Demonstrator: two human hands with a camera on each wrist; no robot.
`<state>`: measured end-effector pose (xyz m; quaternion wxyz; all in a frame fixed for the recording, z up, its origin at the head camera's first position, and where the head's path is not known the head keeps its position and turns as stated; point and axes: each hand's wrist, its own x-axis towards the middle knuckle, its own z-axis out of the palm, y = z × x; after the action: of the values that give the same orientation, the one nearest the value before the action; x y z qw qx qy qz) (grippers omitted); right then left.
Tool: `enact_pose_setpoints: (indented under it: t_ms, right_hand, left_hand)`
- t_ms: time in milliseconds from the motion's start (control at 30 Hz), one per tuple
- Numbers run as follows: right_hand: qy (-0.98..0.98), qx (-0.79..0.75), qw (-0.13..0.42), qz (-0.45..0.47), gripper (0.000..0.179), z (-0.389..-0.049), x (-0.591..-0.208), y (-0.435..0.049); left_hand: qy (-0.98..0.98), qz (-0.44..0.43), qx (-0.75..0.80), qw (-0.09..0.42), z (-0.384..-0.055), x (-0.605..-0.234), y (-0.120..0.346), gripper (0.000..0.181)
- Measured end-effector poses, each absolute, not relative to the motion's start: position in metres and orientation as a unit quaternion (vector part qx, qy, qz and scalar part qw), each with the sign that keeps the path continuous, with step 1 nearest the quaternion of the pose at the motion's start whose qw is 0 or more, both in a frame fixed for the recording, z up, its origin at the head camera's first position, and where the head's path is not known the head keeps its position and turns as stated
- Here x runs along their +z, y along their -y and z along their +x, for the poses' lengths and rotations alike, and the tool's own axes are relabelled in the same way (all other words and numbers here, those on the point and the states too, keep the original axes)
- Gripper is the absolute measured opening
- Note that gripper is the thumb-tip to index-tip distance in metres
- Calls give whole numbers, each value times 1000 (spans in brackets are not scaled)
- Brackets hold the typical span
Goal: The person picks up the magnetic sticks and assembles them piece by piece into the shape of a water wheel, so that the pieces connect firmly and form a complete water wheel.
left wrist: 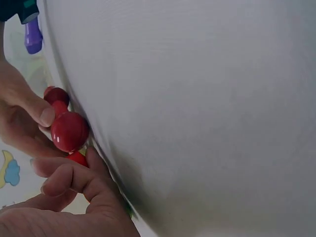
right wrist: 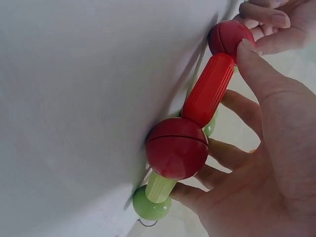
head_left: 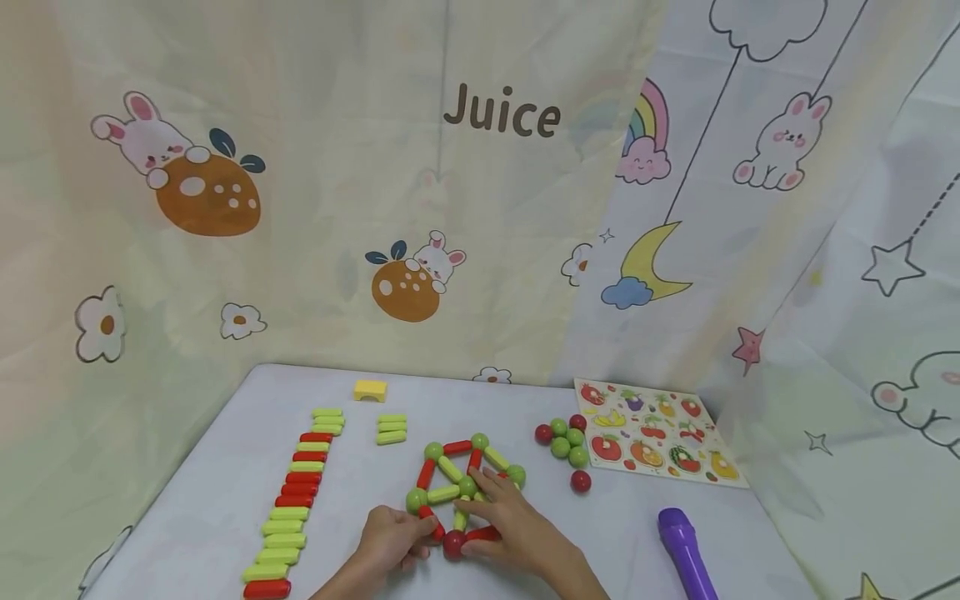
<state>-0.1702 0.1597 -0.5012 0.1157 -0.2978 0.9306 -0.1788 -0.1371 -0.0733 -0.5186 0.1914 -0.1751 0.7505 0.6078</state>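
Observation:
A flat ball-and-stick frame [head_left: 444, 493] of red and lime-green sticks lies on the table around a central green ball [head_left: 467, 486]. At its near corner sits a red ball [head_left: 453, 545]. My left hand [head_left: 392, 535] pinches a red stick [head_left: 432, 523] to the left of that ball; in the left wrist view its fingers partly hide the stick. My right hand [head_left: 517, 527] holds the frame's right side, thumb against the red ball and fingers spread over the middle. Another red ball [right wrist: 177, 148] shows in the right wrist view, joined by a red stick [right wrist: 209, 90].
Red and lime sticks [head_left: 292, 502] form a column at left, with several lime sticks [head_left: 392, 428] and a yellow arch block [head_left: 371, 390] behind. Loose balls [head_left: 560, 447] lie beside a fruit picture board [head_left: 660, 433]. A purple toy microphone [head_left: 684, 550] lies at right.

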Motion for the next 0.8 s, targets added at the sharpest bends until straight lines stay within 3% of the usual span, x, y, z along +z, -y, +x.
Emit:
enact_pose_setpoints:
  t_ms: [800]
  right_hand:
    - [-927, -172, 79, -324, 50, -168, -508, -158]
  left_hand:
    - [-765, -140, 615, 135, -138, -532, 65, 29]
